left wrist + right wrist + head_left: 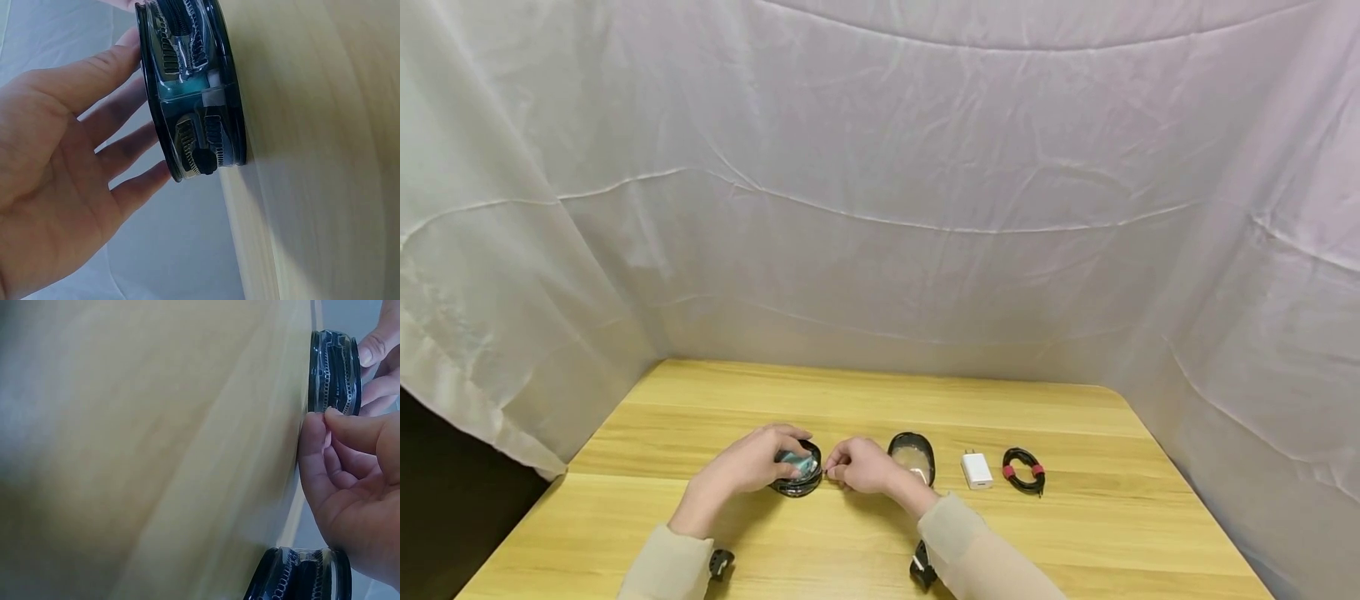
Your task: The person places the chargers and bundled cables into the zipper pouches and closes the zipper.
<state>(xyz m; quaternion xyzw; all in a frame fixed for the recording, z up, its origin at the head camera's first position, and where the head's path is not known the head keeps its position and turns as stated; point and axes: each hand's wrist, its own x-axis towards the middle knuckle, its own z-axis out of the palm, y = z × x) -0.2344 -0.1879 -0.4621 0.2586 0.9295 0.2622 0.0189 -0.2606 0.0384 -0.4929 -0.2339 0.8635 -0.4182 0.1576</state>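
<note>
A small round clear pouch (798, 483) with black trim and a zipper round its side lies on the table, something teal inside it. My left hand (753, 461) grips this pouch from above, thumb and fingers about its edge; the left wrist view shows that hand (69, 137) against one face and the zipper teeth (215, 140) along the side. At the pouch's right edge my right hand (862, 465) pinches what looks like the zipper pull between thumb and forefinger. In the right wrist view the pinching fingertips (334, 412) cover most of the pull.
Just right of my right hand lies a second clear pouch (912, 458) with black trim. Farther right are a white charger plug (977, 471) and a coiled black cable (1024, 471) with red ties. Pale curtains (880, 275) stand round the wooden table (820, 558).
</note>
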